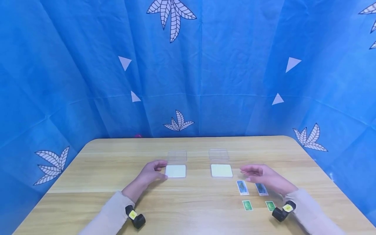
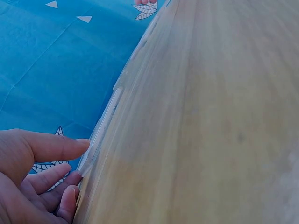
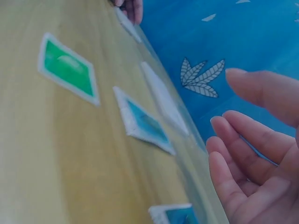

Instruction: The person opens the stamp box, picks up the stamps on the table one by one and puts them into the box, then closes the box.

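My left hand [image 1: 151,172] is at the left end of a clear flat case [image 1: 175,171] with a white inside, its lid [image 1: 177,156] lying back behind it. Its thumb and fingertips touch the end of this case [image 2: 100,133], the fingers loosely bent. To the right lies a second such case [image 1: 221,170], its clear lid [image 1: 218,154] also laid back. Over the table right of it, my right hand [image 1: 265,176] hovers with relaxed fingers and holds nothing. Beneath and before it lie two blue white-bordered cards [image 1: 242,187] and two green ones [image 1: 247,205].
The wooden table [image 1: 199,209] has a far edge close to a blue curtain [image 1: 235,65] with white leaf prints. Each wrist wears a black camera mount [image 1: 136,217] with a yellow tag.
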Tool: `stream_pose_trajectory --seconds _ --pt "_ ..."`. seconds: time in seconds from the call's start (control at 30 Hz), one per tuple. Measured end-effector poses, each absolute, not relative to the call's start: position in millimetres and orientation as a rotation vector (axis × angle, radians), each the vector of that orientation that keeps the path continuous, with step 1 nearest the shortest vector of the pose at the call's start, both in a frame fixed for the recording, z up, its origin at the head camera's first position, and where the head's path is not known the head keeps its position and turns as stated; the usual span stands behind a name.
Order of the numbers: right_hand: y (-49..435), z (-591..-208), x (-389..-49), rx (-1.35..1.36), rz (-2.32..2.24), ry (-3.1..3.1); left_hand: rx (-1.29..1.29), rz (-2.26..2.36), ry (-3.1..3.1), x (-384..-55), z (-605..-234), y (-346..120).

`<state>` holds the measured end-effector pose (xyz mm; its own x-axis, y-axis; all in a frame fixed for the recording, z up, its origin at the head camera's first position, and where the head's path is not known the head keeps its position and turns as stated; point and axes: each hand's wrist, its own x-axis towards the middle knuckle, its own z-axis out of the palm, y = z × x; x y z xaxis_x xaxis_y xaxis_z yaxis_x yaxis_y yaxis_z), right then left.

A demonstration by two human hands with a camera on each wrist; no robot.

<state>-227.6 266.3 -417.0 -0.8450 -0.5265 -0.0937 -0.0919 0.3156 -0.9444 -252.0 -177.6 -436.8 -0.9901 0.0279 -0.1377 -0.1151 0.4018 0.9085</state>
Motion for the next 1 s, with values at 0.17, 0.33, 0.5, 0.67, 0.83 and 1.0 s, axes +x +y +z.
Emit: stream_pose_trajectory --seconds 0.17,0.33,0.5,0.67,0.83,1.0 --pt "267.6 -420.2 -223.0 -0.558 -1.533 2.211 -0.088 1.644 2.519 -251.9 -436.1 -178.0" --pt "266.3 -422.2 -221.8 -0.554 -1.517 2.23 -0.096 1.636 2.52 -252.7 -437.7 -178.1" --pt "265.6 -423.7 -221.7 -0.543 -1.505 2.242 -0.086 1.646 2.516 -252.9 -437.0 -178.0" --pt "265.3 -425.3 -221.3 -0.549 -1.505 2.263 -0.09 1.642 2.516 -253.0 -436.7 -178.0" --pt "264.7 -428.5 -221.9 -0.53 -1.489 2.285 -0.098 1.627 2.523 -252.3 -437.4 -178.4" --pt "262.7 -431.1 -222.1 -0.511 -1.462 2.325 -0.093 1.622 2.53 -251.4 -438.1 -178.9"
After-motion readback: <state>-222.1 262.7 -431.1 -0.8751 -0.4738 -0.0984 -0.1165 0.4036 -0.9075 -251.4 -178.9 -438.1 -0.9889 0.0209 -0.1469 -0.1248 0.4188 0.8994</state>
